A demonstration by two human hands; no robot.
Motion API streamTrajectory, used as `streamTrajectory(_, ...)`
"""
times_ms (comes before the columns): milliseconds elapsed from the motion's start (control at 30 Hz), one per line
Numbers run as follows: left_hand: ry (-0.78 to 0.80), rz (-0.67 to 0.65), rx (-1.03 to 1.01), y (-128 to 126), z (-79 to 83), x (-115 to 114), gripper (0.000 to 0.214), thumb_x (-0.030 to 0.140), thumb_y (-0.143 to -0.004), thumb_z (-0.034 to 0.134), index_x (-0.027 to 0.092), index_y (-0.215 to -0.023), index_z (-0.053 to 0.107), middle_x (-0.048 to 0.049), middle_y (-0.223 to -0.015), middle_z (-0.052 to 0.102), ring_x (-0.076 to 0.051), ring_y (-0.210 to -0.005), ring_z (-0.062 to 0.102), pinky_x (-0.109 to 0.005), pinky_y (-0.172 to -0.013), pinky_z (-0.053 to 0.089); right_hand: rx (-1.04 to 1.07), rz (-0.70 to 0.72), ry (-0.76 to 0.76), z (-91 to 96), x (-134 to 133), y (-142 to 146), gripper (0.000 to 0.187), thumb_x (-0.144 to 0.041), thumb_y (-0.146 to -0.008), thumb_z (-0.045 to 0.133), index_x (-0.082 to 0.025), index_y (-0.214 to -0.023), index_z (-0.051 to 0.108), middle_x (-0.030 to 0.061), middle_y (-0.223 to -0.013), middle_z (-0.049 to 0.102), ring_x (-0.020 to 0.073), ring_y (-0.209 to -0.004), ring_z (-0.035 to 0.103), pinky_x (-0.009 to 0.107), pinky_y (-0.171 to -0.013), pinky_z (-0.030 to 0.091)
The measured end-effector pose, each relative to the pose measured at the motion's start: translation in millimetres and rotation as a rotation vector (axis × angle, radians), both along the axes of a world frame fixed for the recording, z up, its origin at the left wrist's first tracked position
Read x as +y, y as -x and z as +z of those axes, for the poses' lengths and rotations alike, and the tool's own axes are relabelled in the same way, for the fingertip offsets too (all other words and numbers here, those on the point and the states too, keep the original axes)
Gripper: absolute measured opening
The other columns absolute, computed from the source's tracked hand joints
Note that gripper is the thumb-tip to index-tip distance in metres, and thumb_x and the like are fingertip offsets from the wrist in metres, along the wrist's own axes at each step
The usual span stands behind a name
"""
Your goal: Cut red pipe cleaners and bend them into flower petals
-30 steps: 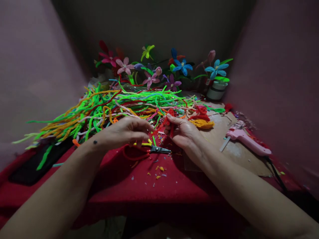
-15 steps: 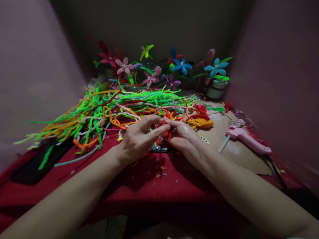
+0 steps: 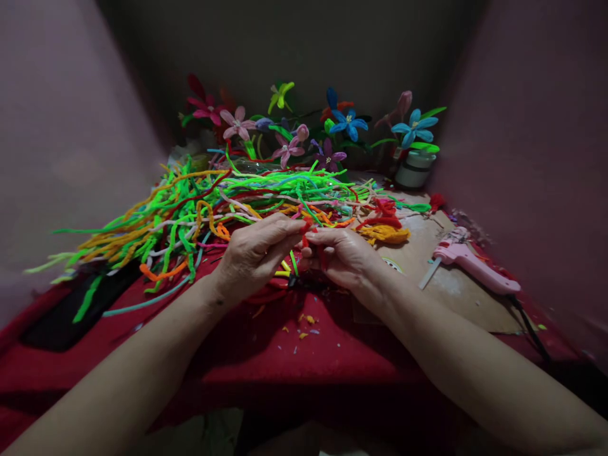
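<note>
Left hand (image 3: pixel 251 253) and right hand (image 3: pixel 346 253) close together, fingers of both in a pinch on red fuzzy strand (image 3: pixel 307 225).

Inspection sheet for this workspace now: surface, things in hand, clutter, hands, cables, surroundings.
Surface: red cloth, with a cardboard sheet at right.
Things in hand: red pipe cleaner, partly hidden by fingers.
Clutter: large tangled pipe-cleaner heap beyond the hands; scissors partly hidden below them; coloured scraps nearer the front edge.
Hands: left hand and right hand close together, both pinching the red pipe cleaner.
Cables: black cord from the pink glue gun.
Surroundings: pipe-cleaner flowers behind the heap; pale container at right.
</note>
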State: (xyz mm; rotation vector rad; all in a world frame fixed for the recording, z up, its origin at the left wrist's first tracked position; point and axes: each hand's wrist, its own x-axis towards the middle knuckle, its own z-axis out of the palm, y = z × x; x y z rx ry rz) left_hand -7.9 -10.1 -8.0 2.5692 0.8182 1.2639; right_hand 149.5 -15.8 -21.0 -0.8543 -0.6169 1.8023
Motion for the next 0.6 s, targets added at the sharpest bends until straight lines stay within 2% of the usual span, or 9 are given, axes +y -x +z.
streamTrajectory(100,0.103,0.061,-0.001,3.2,3.5,-2.5,0.019,0.023,-0.083,0.054,0.019,-0.097,0.066,-0.0031,-0.088,0.069,-0.013,-0.078,0.062,-0.022,-0.075,0.045,-0.033,0.017,-0.065,0.8,-1.6,1.9,0.009,-0.003,-0.063,0.054,-0.011,-0.062,0.06,-0.0006,-0.053,0.059,0.0097,-0.047,0.055,0.026,-0.052,0.05)
streamTrajectory(167,0.113,0.059,0.02,4.5,5.8,-3.4,0.017,0.025,-0.083,0.054,0.02,-0.093,0.067,-0.0023,-0.084,0.068,-0.013,-0.074,0.061,-0.022,-0.074,0.045,-0.053,0.032,-0.108,0.2,-1.7,3.5,0.008,-0.004,-0.059,0.058,-0.011,-0.061,0.059,-0.0011,-0.053,0.059,0.0103,-0.048,0.056,0.026,-0.053,0.051)
streamTrajectory(333,0.143,0.026,0.125,6.0,12.6,-2.6,0.018,0.03,-0.084,0.052,0.019,-0.077,0.064,-0.0006,-0.07,0.06,-0.012,-0.066,0.054,-0.023,-0.067,0.042,-0.041,0.1,-0.144,-3.7,-0.5,4.2,0.018,-0.004,-0.05,0.065,-0.013,-0.066,0.06,-0.002,-0.056,0.062,0.0094,-0.046,0.055,0.023,-0.048,0.049)
streamTrajectory(467,0.189,0.011,0.153,7.2,16.6,-0.7,0.019,0.029,-0.084,0.051,0.017,-0.073,0.061,0.0,-0.069,0.057,-0.011,-0.064,0.051,-0.023,-0.064,0.039,-0.05,0.096,-0.143,-4.4,-1.5,4.1,0.02,-0.006,-0.05,0.067,-0.014,-0.066,0.059,-0.0036,-0.054,0.06,0.0085,-0.041,0.053,0.024,-0.047,0.05)
streamTrajectory(600,0.206,0.027,0.179,6.2,13.4,1.4,0.011,0.025,-0.081,0.054,0.017,-0.076,0.059,0.0007,-0.07,0.056,-0.01,-0.062,0.049,-0.021,-0.058,0.038,-0.071,0.056,-0.166,-3.7,-2.1,5.4,0.018,-0.006,-0.052,0.066,-0.014,-0.067,0.06,-0.0032,-0.052,0.059,0.0088,-0.04,0.052,0.023,-0.043,0.049)
